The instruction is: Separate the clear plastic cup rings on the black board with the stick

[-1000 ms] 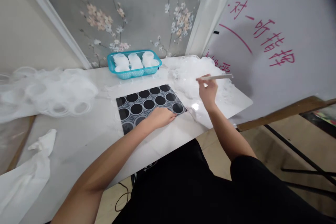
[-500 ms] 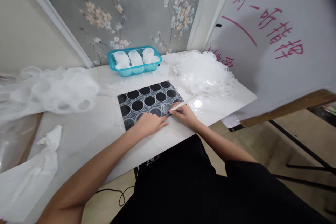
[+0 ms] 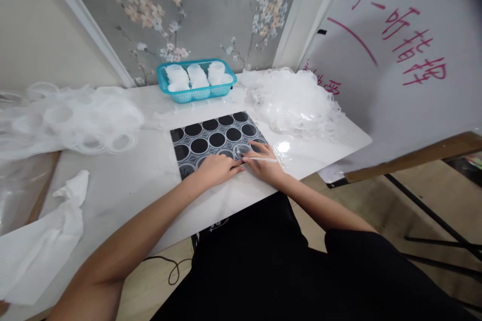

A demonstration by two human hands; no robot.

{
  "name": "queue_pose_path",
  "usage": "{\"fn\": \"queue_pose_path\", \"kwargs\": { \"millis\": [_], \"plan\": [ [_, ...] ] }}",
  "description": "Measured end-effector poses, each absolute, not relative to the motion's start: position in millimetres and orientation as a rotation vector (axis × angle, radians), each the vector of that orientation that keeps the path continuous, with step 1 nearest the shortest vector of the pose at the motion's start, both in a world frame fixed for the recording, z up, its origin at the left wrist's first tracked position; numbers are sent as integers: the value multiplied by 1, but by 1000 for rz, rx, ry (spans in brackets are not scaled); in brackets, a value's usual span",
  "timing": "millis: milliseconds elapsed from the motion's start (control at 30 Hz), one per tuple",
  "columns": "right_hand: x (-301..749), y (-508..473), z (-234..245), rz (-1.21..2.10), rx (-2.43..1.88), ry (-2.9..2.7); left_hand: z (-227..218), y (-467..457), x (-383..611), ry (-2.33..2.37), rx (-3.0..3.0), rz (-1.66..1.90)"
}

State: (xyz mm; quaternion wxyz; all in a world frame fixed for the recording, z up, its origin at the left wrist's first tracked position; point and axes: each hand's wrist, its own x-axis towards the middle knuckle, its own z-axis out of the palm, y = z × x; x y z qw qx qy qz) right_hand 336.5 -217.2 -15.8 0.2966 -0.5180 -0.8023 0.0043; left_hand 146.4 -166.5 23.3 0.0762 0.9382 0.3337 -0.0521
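Note:
A black sheet patterned with grey-ringed circles (image 3: pixel 217 139) lies on the white table. My left hand (image 3: pixel 216 169) rests over its near edge, fingers drawn together and pointing right. What those fingertips pinch, if anything, is too small to make out. My right hand (image 3: pixel 268 164) is at the sheet's near right corner, closed on a slim white pen-like tool (image 3: pixel 263 159). The tool lies nearly flat across the hand, with its tip close to my left fingertips. A clear round film (image 3: pixel 242 150) seems to lie over the circle just beyond the fingertips.
Behind the sheet stands a blue plastic basket (image 3: pixel 162 85) with stacks of clear white rings. Piles of translucent rings lie at the back right (image 3: pixel 295 103) and left (image 3: pixel 81 120). A crumpled white cloth or paper (image 3: pixel 56 241) lies at left. A whiteboard (image 3: pixel 406 110) stands right.
The white tool has swung from slanting up to lying nearly level in my right hand, whose fingers have spread a little. The view has shifted slightly; my left hand stays by the sheet's edge.

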Motion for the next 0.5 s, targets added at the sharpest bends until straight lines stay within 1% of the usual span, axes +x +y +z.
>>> {"fn": "queue_pose_path", "kwargs": {
  "millis": [100,133,200,233,300,400,500],
  "plan": [
    [348,-196,-3,-171,-1403,-2234,26,-165,149,983,2776,-143],
    [354,-185,4,-219,-1473,-2157,27,-165,149,988,2765,-145],
    [366,-162,20,-306,-1628,-1781,28,-166,149,998,2751,-149],
    [370,-154,26,-298,-1631,-1617,29,-168,148,992,2752,-154],
    [365,-147,33,-179,-1531,-1494,30,-171,142,948,2778,-167],
    [339,-164,24,194,-1328,-1733,31,-179,130,898,2863,-161],
    [313,-190,3,528,-1273,-1883,30,-187,117,964,2933,-192]
  ]
}}
